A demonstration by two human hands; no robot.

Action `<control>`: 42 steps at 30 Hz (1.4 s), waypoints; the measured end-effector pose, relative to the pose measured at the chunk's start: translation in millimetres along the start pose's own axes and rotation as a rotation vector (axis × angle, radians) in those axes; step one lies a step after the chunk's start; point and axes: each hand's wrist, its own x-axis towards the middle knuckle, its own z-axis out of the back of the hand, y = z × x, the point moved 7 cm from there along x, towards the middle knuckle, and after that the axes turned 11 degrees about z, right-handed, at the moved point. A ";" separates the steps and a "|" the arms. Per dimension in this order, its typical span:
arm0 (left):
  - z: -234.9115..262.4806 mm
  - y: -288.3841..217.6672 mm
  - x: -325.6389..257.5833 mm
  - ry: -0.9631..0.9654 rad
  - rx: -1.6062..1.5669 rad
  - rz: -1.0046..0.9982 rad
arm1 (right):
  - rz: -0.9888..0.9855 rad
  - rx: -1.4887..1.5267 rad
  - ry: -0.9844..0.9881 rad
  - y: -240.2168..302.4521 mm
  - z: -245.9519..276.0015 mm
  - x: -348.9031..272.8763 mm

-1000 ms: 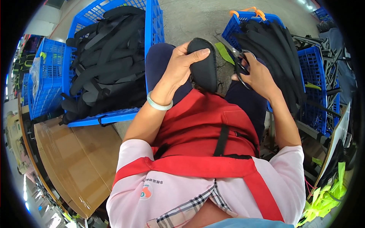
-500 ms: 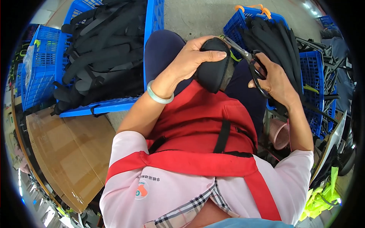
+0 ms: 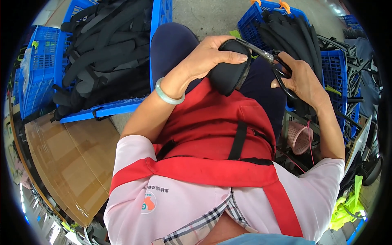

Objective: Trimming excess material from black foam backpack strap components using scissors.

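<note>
Over my lap, my left hand (image 3: 206, 59) grips a black padded piece (image 3: 228, 77) with a stitched edge, its thumb lying across the front. In my right hand (image 3: 304, 79) is a pair of scissors (image 3: 263, 53) with metal blades and black handles, the fingers through the loops. The blade tips reach the upper edge of the black padded piece, close to my left fingertips. Whether they are cutting into it cannot be made out. A pale green bangle (image 3: 168, 94) circles my left wrist.
At the left stands a blue crate (image 3: 161, 24) full of black padded strips (image 3: 108, 51). Another blue crate (image 3: 249, 24) with similar strips stands at the far right. A cardboard sheet (image 3: 69, 159) lies at the left; a pink basket (image 3: 300, 139) sits below my right forearm.
My right hand has shifted slightly right and down, and the scissors lie at a flatter angle. The black padded piece has tilted a little in my left hand.
</note>
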 end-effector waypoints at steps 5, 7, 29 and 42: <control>-2.5 0.0 0.6 0.034 0.057 -0.010 | 0.024 -0.003 0.027 -5.5 1.0 0.5; -5.2 0.6 1.8 0.033 0.064 -0.012 | 0.010 0.032 0.019 -17.5 -1.7 -0.3; -14.3 7.3 2.1 0.113 0.170 0.046 | 0.083 -0.159 0.027 -10.8 13.3 6.8; -18.3 12.9 4.3 0.109 0.214 0.029 | 0.376 -0.467 -0.072 16.7 27.4 16.7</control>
